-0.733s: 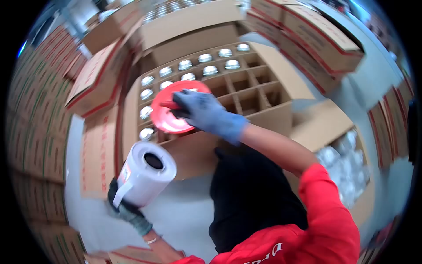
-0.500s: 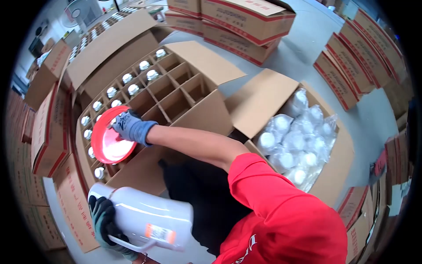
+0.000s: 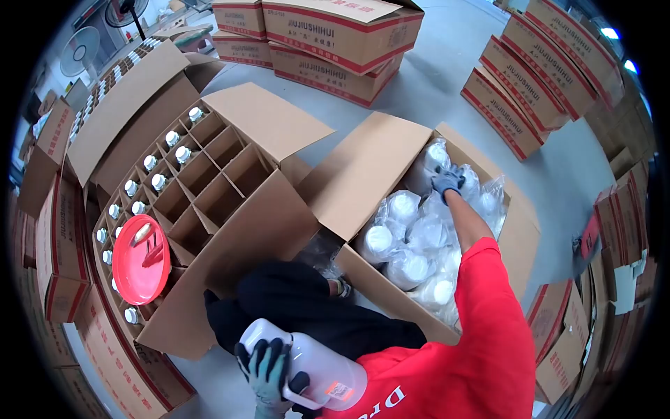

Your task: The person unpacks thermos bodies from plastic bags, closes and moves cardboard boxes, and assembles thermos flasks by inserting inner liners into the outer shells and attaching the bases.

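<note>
My left hand (image 3: 269, 370), in a grey-green and black glove, is wrapped round a white plastic jug (image 3: 324, 366) lying tilted against my lap. My right hand (image 3: 447, 180), in a blue-grey glove, reaches into an open carton (image 3: 520, 251) of plastic-wrapped, white-capped bottles (image 3: 412, 269). Its fingers rest on a wrapped bottle near the far edge; whether they grip it is unclear. A red dish (image 3: 139, 276) with red items and a pale item in it sits on the divided carton (image 3: 262, 227), over some silver-capped bottles (image 3: 159, 183).
Closed cartons (image 3: 335, 35) are stacked at the back, and more (image 3: 530, 84) lean in a row at the back right. Another carton of capped bottles (image 3: 136, 105) stands at the back left, beyond which is a fan (image 3: 80, 50). Cartons (image 3: 63, 244) also line the left side.
My right hand has left the red dish and moved right to the wrapped bottles. The dish now rests on the divided carton. The jug has shifted towards my lap, and the view has turned right.
</note>
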{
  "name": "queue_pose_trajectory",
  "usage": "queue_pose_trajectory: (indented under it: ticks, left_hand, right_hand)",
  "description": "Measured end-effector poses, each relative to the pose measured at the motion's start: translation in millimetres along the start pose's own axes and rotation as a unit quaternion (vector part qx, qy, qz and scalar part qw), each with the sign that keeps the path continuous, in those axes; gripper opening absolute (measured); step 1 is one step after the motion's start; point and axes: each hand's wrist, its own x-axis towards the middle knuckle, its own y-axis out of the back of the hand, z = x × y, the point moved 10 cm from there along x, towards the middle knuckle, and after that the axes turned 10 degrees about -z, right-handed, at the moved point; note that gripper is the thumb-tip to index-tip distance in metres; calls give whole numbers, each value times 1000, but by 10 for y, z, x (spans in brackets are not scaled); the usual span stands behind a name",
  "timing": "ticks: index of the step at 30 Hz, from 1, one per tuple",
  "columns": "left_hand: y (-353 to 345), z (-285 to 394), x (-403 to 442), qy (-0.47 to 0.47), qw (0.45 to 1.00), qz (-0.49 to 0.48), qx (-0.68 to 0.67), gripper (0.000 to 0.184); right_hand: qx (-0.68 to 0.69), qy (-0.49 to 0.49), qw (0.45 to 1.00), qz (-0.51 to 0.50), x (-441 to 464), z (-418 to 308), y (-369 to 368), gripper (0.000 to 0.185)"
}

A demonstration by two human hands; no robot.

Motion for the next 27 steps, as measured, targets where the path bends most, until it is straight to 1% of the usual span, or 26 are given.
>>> queue_pose_trajectory:
  ticks: [1,3,4,5,6,7,9,10,11,12,13,14,15,16,17,18,19,20,21,23,25,26,27]
  left_hand:
    - [-53,-124,-115,20,1000,7,16,69]
    - [-2,-193,-259,19,998,-4,51,78]
    - [-27,-316,-358,37,994,-12,101,81]
    - [24,-393,-408,46,992,-21,119,84]
    - [112,-471,-456,80,988,-18,132,83]
    - [189,-551,-490,115,983,-15,145,83]
    - [416,-712,-496,149,982,74,93,77]
    - [505,-758,-503,168,976,119,65,74]
    - [622,-699,-419,169,971,152,74,60]
    - [690,-708,-329,183,967,172,39,56]
    - [766,-723,-238,197,961,192,6,52]
    - [812,-720,-97,191,960,202,-36,51]
    - [856,-743,45,185,956,213,-77,49]
    - [865,-773,206,155,961,206,-96,50]
    - [888,-825,363,125,965,202,-113,52]
    - [912,-782,576,77,971,173,-144,57]
    - [924,-696,795,30,973,146,-174,64]
    - [899,-653,988,5,966,139,-217,75]
    - [875,-593,1158,-20,957,132,-258,87]
    - [920,-301,1437,-77,986,106,-108,105]
    - [924,-159,1602,-107,980,143,-89,114]
    - [981,-183,1675,-115,965,198,-129,113]
    - [1023,-244,1735,-123,944,252,-172,111]
  right_hand:
    - [-19,-12,999,-33,254,178,-214,61]
    - [-17,-5,999,-48,240,309,-222,61]
    - [-17,4,998,-65,313,299,-271,62]
    - [-15,11,997,-81,473,325,-414,63]
    - [-40,31,999,-2,723,354,-504,55]
    - [-3,83,997,-4,927,322,-604,49]
    - [68,184,981,-4,1311,188,-618,42]
    - [218,224,946,89,1514,146,-497,35]
    - [304,253,918,-38,1037,-60,-98,28]
    - [320,414,852,0,385,-581,521,29]
    - [177,573,798,54,-285,-971,1001,27]
    - [251,572,780,-36,-700,-1253,1279,28]
    - [313,634,701,-92,-1386,-1533,1667,27]
    - [416,660,586,-217,-1798,-1824,1872,29]
    - [447,686,516,-251,-2194,-2094,2074,31]
    - [249,811,529,-36,-2849,-2288,2372,33]
    - [377,775,426,-275,-3035,-2642,2390,39]
    - [491,663,297,-481,-3221,-2988,2402,46]
    - [495,676,261,-480,-3553,-3252,2541,48]
    - [531,655,150,-516,-4147,-3699,2753,41]
    - [521,606,60,-598,-4690,-4098,2793,33]
    - [582,568,55,-579,-4808,-4352,2796,32]
    - [590,512,101,-617,-5048,-4564,2685,32]
